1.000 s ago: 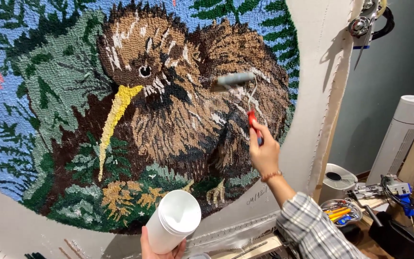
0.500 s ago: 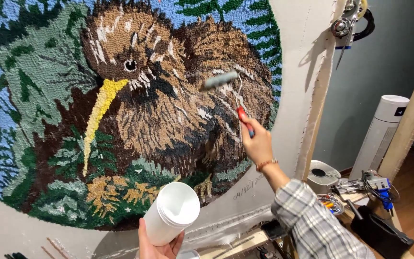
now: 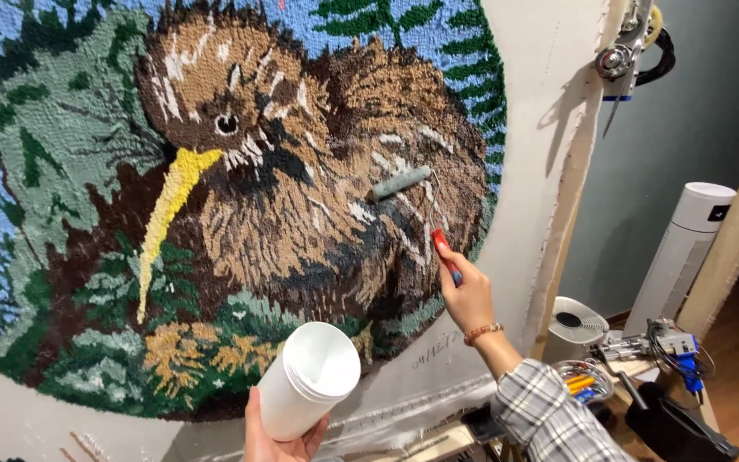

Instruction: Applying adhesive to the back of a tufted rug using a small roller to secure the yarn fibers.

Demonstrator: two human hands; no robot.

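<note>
My right hand [image 3: 468,295] is raised and wrapped firmly around the red handle of a small paint roller [image 3: 401,182], thumb along the grip. The roller's thin wire frame reaches up and to the left, and its grey sleeve lies pressed flat against the brown tufted body of a bird on a large rug [image 3: 215,214] stretched upright on a frame. My left hand [image 3: 280,436], low in the view, cups the base of a white plastic tub [image 3: 310,381], fingers curled underneath, its open mouth tilted towards me. I cannot see what is inside.

The rug shows a brown bird with a long yellow beak, set among green ferns and blue sky, with bare pale backing cloth [image 3: 549,171] around the round picture. To the right stand a white tower fan [image 3: 682,248], a roll of tape [image 3: 576,318] and a cluttered bench with tools.

In my judgement, the tub is tilted enough that its contents could spill, and heavy pressure on the roller could flatten or smear the pile.
</note>
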